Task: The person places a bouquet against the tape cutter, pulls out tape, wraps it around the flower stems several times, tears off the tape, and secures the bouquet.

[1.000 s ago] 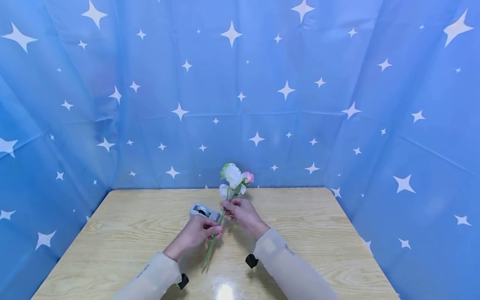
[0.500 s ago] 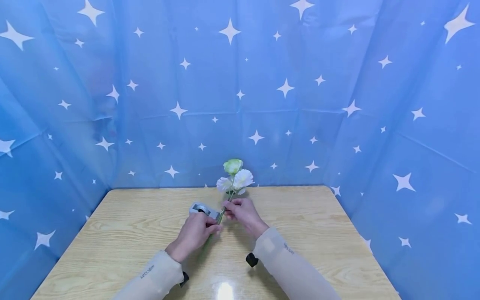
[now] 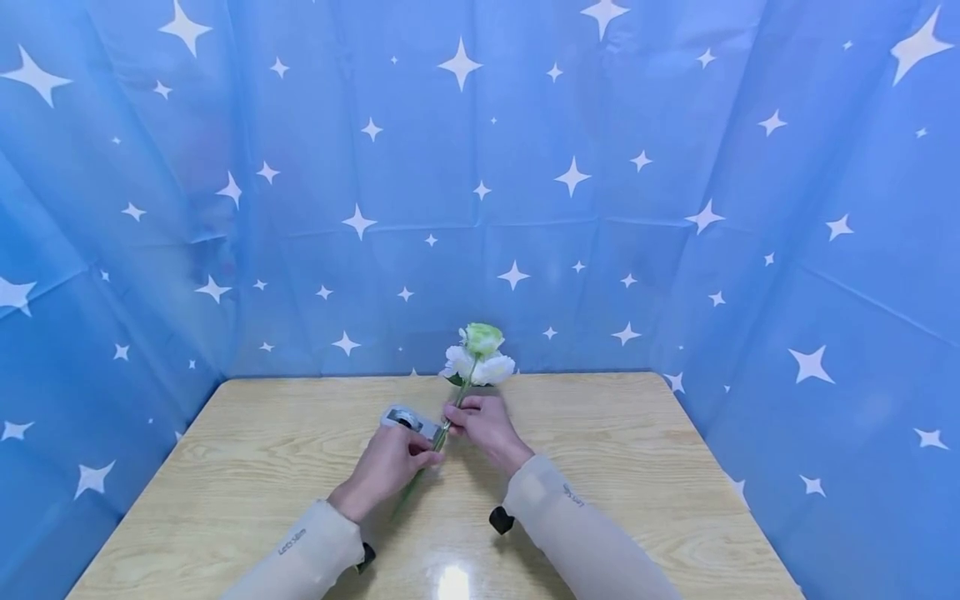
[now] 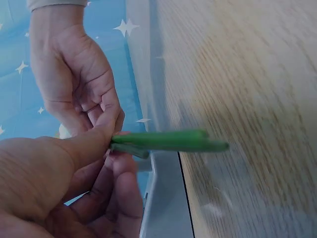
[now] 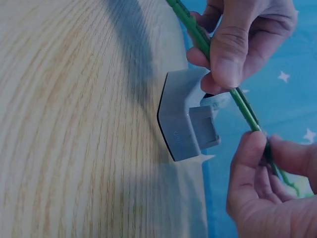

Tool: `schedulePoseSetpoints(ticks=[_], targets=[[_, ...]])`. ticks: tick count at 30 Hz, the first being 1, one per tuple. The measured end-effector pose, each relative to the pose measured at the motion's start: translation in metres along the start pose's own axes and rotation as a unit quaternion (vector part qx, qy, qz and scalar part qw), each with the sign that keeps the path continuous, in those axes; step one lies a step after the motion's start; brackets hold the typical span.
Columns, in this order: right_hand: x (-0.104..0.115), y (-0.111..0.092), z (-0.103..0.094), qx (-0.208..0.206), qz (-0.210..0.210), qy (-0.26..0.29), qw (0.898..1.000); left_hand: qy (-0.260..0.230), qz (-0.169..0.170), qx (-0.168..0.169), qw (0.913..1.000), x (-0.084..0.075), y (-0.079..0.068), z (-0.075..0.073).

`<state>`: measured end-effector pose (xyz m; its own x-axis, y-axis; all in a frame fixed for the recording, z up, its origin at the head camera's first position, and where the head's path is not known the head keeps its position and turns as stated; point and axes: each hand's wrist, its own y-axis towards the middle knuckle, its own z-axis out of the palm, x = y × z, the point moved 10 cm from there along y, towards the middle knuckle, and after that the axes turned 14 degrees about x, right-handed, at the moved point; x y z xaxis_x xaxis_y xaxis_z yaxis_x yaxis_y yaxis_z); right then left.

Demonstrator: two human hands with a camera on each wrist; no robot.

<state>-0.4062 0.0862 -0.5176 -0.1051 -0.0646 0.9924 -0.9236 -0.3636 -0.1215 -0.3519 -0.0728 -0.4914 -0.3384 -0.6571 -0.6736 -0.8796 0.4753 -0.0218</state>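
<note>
A bunch of flowers with green stems is held in both hands above the table. In the head view a pale green bloom (image 3: pixel 483 338) faces me, with white blooms (image 3: pixel 495 369) behind and beside it. My left hand (image 3: pixel 392 462) pinches the lower stems (image 5: pixel 242 106) between thumb and fingers. Higher up, just below the blooms, my right hand (image 3: pixel 486 429) pinches the same stems. The cut stem ends (image 4: pixel 173 140) stick out past my left thumb in the left wrist view. A grey tape dispenser (image 5: pixel 181 119) stands just behind the left hand, partly hidden by it.
The light wooden table (image 3: pixel 615 467) reaches back to a blue curtain (image 3: pixel 420 175) with white stars. Both sleeves are pale, and a dark wrist camera (image 3: pixel 502 520) shows under the right one.
The bunch has turned in the fingers: the pink bloom has gone out of sight and the pale green one has come to the front. Both hands stay nearly in place.
</note>
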Motion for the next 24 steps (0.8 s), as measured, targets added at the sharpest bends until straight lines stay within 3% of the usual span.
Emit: schedulePoseSetpoints(ticks=[6, 13, 17, 24], targets=[[-0.006, 0.002, 0.002, 0.017, 0.007, 0.014, 1.0, -0.075, 0.001, 0.043, 0.9962, 0.014, 0.002, 0.003], [-0.008, 0.004, 0.003, 0.029, 0.011, 0.029, 0.999, -0.173, -0.017, 0.103, 0.9794, 0.031, 0.004, 0.012], [-0.009, 0.005, 0.005, 0.046, 0.015, 0.039, 0.998, -0.181, -0.015, 0.099, 0.9784, 0.028, 0.004, 0.011], [-0.01, 0.004, 0.004, 0.053, 0.019, 0.049, 0.997, -0.146, -0.03, 0.068, 0.9865, 0.025, 0.003, 0.007]])
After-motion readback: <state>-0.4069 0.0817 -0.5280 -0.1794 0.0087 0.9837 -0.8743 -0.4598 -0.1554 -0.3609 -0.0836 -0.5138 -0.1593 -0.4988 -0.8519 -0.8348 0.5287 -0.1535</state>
